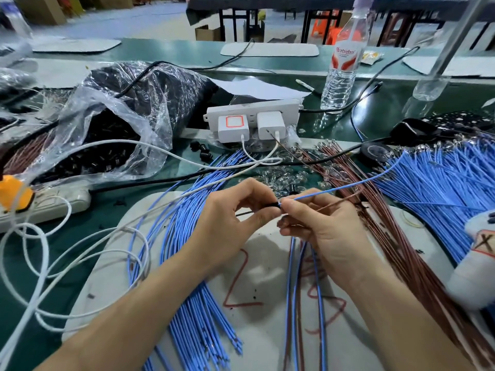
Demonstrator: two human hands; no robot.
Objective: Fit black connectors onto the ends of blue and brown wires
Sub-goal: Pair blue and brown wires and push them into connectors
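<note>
Plastic bag [112, 121] at 10 o'clock was clear and crinkled, with a heap of small black parts inside, taken to be connector stock. Plenty left.

Blue bundle [192, 303] fanned out at 7 o'clock on the smooth grey mat [254, 266]. Could not tell whether its ends carried connectors.

Left hand [233, 223], centre: thumb and forefinger pinched one black connector [273, 205], a short, dark, blocky piece.

Right hand [324, 226], just at 3 o'clock of the left: fingertips pinched a thin blue wire [348, 186], its end at the connector's mouth. A brown wire [337, 202] ran through the same grip, and a few strands hung below the palm.

Judged: insertion under way, seating unconfirmed.

Brown stock [396, 250] at 4 o'clock and blue stock [442, 183] at 3 o'clock were both glossy, with small metal terminals at the far tips. Judged most of the batch left to fit.
</note>
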